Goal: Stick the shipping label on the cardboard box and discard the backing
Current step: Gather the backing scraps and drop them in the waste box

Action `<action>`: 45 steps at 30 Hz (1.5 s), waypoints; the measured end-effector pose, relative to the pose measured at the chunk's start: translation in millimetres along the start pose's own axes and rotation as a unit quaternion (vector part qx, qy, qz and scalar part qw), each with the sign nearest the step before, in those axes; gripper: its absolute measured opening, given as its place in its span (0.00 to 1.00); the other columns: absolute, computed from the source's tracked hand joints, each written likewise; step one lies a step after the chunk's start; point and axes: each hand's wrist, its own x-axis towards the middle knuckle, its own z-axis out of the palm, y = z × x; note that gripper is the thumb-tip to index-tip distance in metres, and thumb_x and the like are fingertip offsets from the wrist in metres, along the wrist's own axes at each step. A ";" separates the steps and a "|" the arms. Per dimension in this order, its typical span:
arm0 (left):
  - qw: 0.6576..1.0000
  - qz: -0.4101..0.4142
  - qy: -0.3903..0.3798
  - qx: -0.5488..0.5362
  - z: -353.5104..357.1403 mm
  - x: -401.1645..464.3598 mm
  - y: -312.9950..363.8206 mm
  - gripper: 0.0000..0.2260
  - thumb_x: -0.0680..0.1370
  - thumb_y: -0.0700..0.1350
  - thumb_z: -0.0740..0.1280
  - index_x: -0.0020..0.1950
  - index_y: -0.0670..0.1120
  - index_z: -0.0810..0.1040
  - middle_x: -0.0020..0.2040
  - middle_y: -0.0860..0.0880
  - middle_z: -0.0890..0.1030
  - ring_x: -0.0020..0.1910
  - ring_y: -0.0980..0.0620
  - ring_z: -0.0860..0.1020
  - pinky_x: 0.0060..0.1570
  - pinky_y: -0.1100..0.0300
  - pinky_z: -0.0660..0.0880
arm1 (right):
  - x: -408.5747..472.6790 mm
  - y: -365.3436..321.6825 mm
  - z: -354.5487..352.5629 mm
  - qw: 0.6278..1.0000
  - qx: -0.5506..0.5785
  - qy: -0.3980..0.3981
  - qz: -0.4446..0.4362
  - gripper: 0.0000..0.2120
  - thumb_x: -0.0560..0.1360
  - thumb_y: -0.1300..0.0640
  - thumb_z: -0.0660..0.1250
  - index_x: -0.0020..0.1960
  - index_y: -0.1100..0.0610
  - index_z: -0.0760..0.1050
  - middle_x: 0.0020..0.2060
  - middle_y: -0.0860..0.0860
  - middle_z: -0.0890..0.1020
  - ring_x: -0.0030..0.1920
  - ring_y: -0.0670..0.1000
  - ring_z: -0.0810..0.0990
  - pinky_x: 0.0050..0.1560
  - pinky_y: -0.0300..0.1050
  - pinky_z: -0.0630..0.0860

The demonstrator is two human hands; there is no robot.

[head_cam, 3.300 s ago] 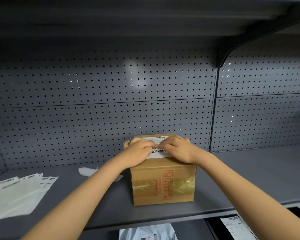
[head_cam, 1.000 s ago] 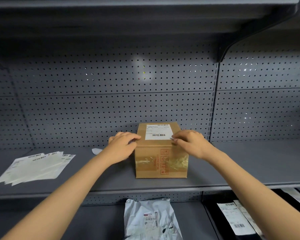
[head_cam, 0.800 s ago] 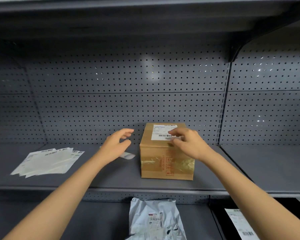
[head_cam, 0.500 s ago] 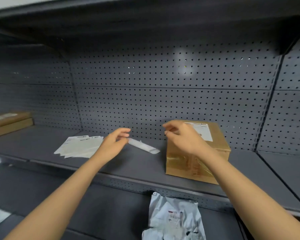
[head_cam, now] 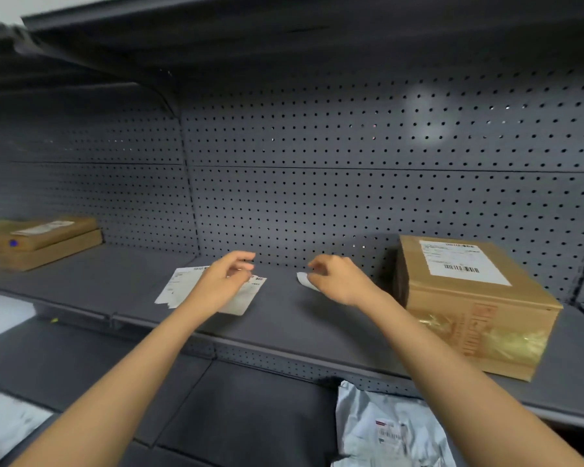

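Note:
The cardboard box (head_cam: pixel 479 318) stands on the grey shelf (head_cam: pixel 300 325) at the right, with the white shipping label (head_cam: pixel 461 266) stuck flat on its top. A small white strip of backing (head_cam: pixel 303 281) lies on the shelf left of the box. My right hand (head_cam: pixel 343 281) is right over it with fingers curled, hiding most of it; a grip is not visible. My left hand (head_cam: pixel 223 281) hovers with fingers apart above a stack of label sheets (head_cam: pixel 182 288) further left, holding nothing.
Two flat cardboard boxes (head_cam: pixel 38 242) are stacked at the far left of the shelf. A grey poly mailer (head_cam: pixel 385 429) lies on the lower shelf in front. Perforated back panels and an upper shelf enclose the space.
Both hands left the box and moved left. The view swung left, so the box now sits at the right. My right hand reached the backing strip; my left hand moved over the label sheets.

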 end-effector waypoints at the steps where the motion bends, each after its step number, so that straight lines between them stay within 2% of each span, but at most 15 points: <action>1: 1.000 0.001 -0.006 -0.004 -2.7 4.4 -3.4 0.12 0.77 0.40 0.61 0.57 0.53 0.73 0.52 0.51 0.78 0.54 0.52 0.74 0.58 0.59 0.68 | 4.7 0.0 5.8 1.000 -0.002 0.000 0.016 0.18 0.76 0.53 0.59 0.65 0.58 0.71 0.63 0.56 0.76 0.62 0.57 0.74 0.60 0.48 0.71; 4: 0.999 0.002 -0.036 -0.014 -5.8 18.4 -15.5 0.12 0.77 0.39 0.60 0.57 0.52 0.74 0.53 0.50 0.78 0.55 0.52 0.75 0.60 0.59 0.68 | 16.6 3.6 21.0 0.998 -0.017 0.003 0.066 0.18 0.76 0.52 0.58 0.62 0.60 0.72 0.60 0.58 0.77 0.58 0.59 0.75 0.54 0.48 0.72; 7: 0.997 0.021 -0.072 -0.021 -3.1 33.4 -27.3 0.12 0.77 0.40 0.61 0.56 0.54 0.73 0.52 0.52 0.78 0.55 0.53 0.75 0.62 0.57 0.69 | 26.6 14.0 32.6 0.993 -0.042 0.019 0.112 0.17 0.76 0.54 0.59 0.61 0.60 0.73 0.58 0.61 0.78 0.55 0.60 0.76 0.54 0.52 0.75; 11: 0.992 0.035 -0.121 -0.029 2.9 51.6 -39.2 0.14 0.77 0.40 0.60 0.60 0.51 0.73 0.55 0.51 0.77 0.53 0.56 0.75 0.50 0.69 0.68 | 33.9 28.7 41.8 0.983 -0.063 0.038 0.167 0.18 0.76 0.55 0.60 0.64 0.57 0.70 0.60 0.59 0.75 0.57 0.59 0.75 0.57 0.53 0.74; 13: 0.988 0.037 -0.141 -0.043 5.6 58.9 -45.4 0.14 0.77 0.39 0.59 0.59 0.52 0.73 0.55 0.50 0.77 0.55 0.53 0.75 0.50 0.71 0.68 | 37.8 36.4 46.1 0.978 -0.073 0.047 0.192 0.18 0.76 0.54 0.60 0.64 0.56 0.69 0.60 0.59 0.74 0.60 0.58 0.72 0.60 0.54 0.72; 18: 0.982 0.037 -0.174 -0.067 4.5 69.7 -58.6 0.13 0.77 0.39 0.59 0.57 0.54 0.72 0.55 0.50 0.77 0.58 0.51 0.75 0.51 0.66 0.70 | 49.7 52.0 56.2 0.959 -0.099 0.044 0.263 0.18 0.75 0.54 0.59 0.65 0.55 0.68 0.63 0.58 0.73 0.64 0.60 0.69 0.63 0.55 0.66; 24: 0.982 0.037 -0.169 -0.073 -10.8 76.5 -81.0 0.15 0.76 0.40 0.61 0.51 0.62 0.72 0.52 0.56 0.78 0.56 0.54 0.75 0.60 0.59 0.69 | 59.3 57.3 63.7 0.958 -0.074 0.089 0.261 0.11 0.75 0.57 0.58 0.53 0.57 0.77 0.51 0.59 0.80 0.52 0.60 0.78 0.52 0.52 0.74; 27: 0.984 0.034 -0.156 -0.077 -20.3 77.8 -87.1 0.14 0.77 0.40 0.61 0.52 0.60 0.72 0.52 0.55 0.78 0.56 0.55 0.76 0.57 0.64 0.69 | 68.8 42.1 66.1 0.964 -0.030 0.107 0.240 0.10 0.74 0.60 0.58 0.48 0.61 0.77 0.43 0.60 0.81 0.44 0.61 0.79 0.39 0.47 0.72; 29: 0.986 0.030 -0.142 -0.078 -28.7 77.0 -88.9 0.12 0.77 0.41 0.61 0.55 0.57 0.72 0.54 0.54 0.78 0.55 0.57 0.75 0.51 0.70 0.68 | 76.3 22.1 67.0 0.971 -0.005 0.116 0.211 0.07 0.74 0.60 0.59 0.43 0.61 0.74 0.38 0.59 0.77 0.39 0.59 0.76 0.36 0.44 0.67; 30: 0.988 0.025 -0.133 -0.078 -34.2 76.0 -89.8 0.12 0.77 0.41 0.60 0.57 0.56 0.72 0.54 0.54 0.78 0.54 0.59 0.75 0.49 0.71 0.67 | 80.1 11.2 67.6 0.975 0.010 0.117 0.191 0.06 0.74 0.60 0.59 0.44 0.60 0.75 0.38 0.58 0.76 0.37 0.57 0.74 0.36 0.43 0.67; 32: 0.991 0.015 -0.112 -0.077 -46.4 73.2 -91.7 0.12 0.77 0.42 0.60 0.57 0.56 0.72 0.54 0.55 0.78 0.53 0.61 0.74 0.49 0.70 0.68 | 86.6 -11.6 69.7 0.982 0.038 0.114 0.144 0.09 0.74 0.61 0.60 0.51 0.60 0.77 0.38 0.56 0.77 0.37 0.56 0.73 0.37 0.42 0.67; 35: 0.995 -0.007 -0.064 -0.073 -68.9 62.6 -93.9 0.12 0.78 0.41 0.59 0.58 0.54 0.71 0.53 0.53 0.78 0.54 0.56 0.74 0.60 0.59 0.69 | 94.7 -46.7 76.8 0.990 0.073 0.102 0.068 0.12 0.74 0.60 0.61 0.56 0.58 0.76 0.42 0.56 0.80 0.38 0.54 0.75 0.37 0.42 0.70; 38: 0.998 -0.027 -0.006 -0.060 -96.6 43.1 -97.3 0.13 0.78 0.39 0.59 0.61 0.49 0.72 0.52 0.50 0.78 0.55 0.53 0.74 0.60 0.56 0.69 | 102.2 -82.8 89.1 0.991 0.114 0.072 0.002 0.15 0.74 0.60 0.62 0.61 0.58 0.73 0.46 0.55 0.80 0.40 0.54 0.77 0.37 0.44 0.73; 41: 0.995 -0.060 0.060 -0.049 -126.1 16.5 -102.8 0.13 0.77 0.39 0.59 0.60 0.49 0.72 0.49 0.52 0.78 0.52 0.52 0.75 0.55 0.55 0.72 | 107.6 -116.0 104.2 0.987 0.148 0.031 -0.051 0.14 0.75 0.58 0.63 0.61 0.56 0.71 0.46 0.54 0.78 0.43 0.57 0.79 0.43 0.52 0.76; 45: 0.984 -0.100 0.144 -0.010 -171.5 -30.3 -107.4 0.13 0.78 0.38 0.58 0.60 0.48 0.72 0.48 0.52 0.78 0.47 0.58 0.75 0.53 0.59 0.70 | 109.3 -157.5 128.6 0.973 0.198 -0.016 -0.118 0.09 0.74 0.57 0.64 0.55 0.55 0.73 0.50 0.55 0.80 0.48 0.58 0.81 0.48 0.52 0.77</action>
